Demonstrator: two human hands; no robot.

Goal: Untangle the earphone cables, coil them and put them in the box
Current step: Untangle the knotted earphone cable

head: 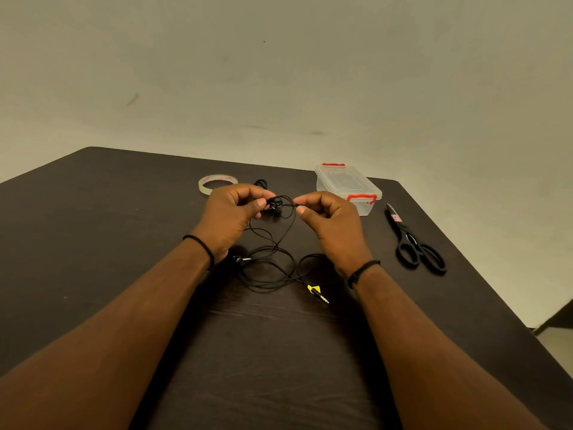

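Observation:
A tangled black earphone cable (273, 268) lies in loops on the dark table (93, 243) between my wrists. Its jack plug with a yellow tag (316, 291) points toward me on the right. My left hand (232, 215) and my right hand (328, 221) are raised over the table and each pinches the knotted upper part of the cable (280, 204), a few centimetres apart. One earbud (240, 259) rests on the table by my left wrist. The clear plastic box with red clips (347, 184) stands with its lid on, beyond my right hand.
A roll of clear tape (217, 183) lies beyond my left hand, with another small black cable bundle (260, 183) beside it. Black scissors (414, 240) lie to the right, near the table's right edge. A plain wall rises behind the table.

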